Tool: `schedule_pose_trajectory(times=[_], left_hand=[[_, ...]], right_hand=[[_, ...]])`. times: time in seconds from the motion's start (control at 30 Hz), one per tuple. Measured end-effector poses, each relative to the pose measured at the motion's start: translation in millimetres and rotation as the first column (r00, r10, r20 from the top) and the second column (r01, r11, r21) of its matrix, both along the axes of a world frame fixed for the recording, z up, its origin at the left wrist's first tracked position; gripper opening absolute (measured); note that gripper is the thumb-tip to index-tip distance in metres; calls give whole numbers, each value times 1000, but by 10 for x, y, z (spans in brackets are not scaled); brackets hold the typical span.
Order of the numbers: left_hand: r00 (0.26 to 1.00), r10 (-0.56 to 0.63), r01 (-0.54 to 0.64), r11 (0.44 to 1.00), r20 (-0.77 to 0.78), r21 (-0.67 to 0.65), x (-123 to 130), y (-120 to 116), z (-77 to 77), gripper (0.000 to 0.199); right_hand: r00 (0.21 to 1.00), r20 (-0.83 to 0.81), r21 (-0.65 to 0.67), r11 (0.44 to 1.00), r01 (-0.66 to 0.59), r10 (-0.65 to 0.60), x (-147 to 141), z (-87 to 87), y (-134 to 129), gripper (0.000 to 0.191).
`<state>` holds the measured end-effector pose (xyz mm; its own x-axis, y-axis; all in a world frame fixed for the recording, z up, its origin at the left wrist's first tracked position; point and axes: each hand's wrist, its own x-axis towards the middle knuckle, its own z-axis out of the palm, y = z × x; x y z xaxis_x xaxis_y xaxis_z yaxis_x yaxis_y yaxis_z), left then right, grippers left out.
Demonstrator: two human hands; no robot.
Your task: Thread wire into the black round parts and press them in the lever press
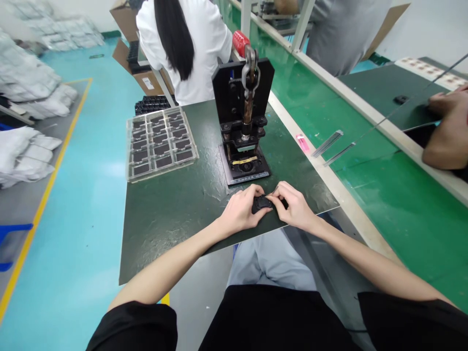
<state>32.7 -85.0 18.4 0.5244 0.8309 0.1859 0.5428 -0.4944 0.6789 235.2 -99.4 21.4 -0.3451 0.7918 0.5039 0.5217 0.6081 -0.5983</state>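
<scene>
Both my left hand (241, 212) and my right hand (294, 207) pinch a small black plastic part (262, 204) between their fingers, and the fingers hide much of it. My hands rest over the front of a dark green mat (175, 219). Just beyond them stands a black hand press (243, 122) with a red-handled lever, a steel post and a base plate marked with yellow tape. To its left lies a clear plastic tray (160, 142) holding several dark rectangular pieces in rows.
Right of the mat runs a green bench (383, 161) with a pink lighter (302, 143) and thin metal rods (327, 144). A co-worker's hand (448, 126) works at the far right. Another person in a white top (183, 48) sits beyond the press, near cardboard boxes (142, 68).
</scene>
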Motion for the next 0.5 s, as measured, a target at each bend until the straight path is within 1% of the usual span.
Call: schedule_pose_trajectory(times=[0.27, 0.4, 0.5], left_hand=[[1000, -6, 6, 1000, -14, 16, -8, 9, 10, 41], [1000, -7, 8, 999, -11, 31, -3, 3, 11, 41], [1000, -10, 11, 999, -4, 39, 6, -2, 8, 41]], right_hand=[[997, -44, -58, 996, 60, -63, 18, -21, -9, 25], [999, -17, -25, 999, 44, -45, 27, -18, -18, 23], [1000, 23, 27, 999, 20, -21, 32, -16, -23, 22]])
